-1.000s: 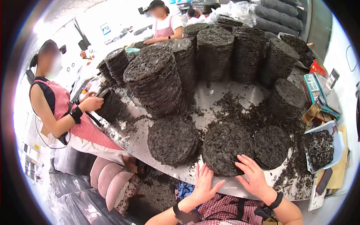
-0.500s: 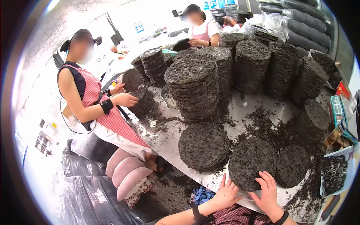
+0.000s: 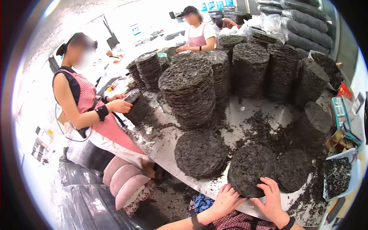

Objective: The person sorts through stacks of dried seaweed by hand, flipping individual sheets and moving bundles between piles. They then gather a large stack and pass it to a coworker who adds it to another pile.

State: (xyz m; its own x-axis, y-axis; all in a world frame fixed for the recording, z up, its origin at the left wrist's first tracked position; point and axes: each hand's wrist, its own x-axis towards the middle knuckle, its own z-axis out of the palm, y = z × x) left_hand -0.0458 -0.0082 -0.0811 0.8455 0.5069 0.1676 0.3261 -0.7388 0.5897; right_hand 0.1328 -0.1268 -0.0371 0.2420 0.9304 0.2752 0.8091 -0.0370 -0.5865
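Observation:
A dark round stack of dried seaweed sheets (image 3: 251,166) lies at the near edge of the table, in front of me. My left hand (image 3: 225,201) is at its near left rim, fingers side by side and thumb pointing right. At the near right rim is my right hand (image 3: 271,196), its curved fingertips on the top surface and its thumb apart from them. Neither hand visibly pinches a sheet. Another round seaweed stack (image 3: 293,170) lies close on the right, and a low one (image 3: 201,153) on the left.
Tall seaweed stacks (image 3: 188,94) stand across the table (image 3: 239,111), with loose crumbs scattered between. A blue tray (image 3: 356,168) of dark shreds and a scale (image 3: 339,111) are at the right. One co-worker (image 3: 82,99) handles seaweed at the left; another (image 3: 197,36) stands behind the stacks.
My left hand's fingers have drawn closer together at the rim; the right hand stays near its place. The left co-worker's raised sheet has come down onto the stack. The view has shifted slightly.

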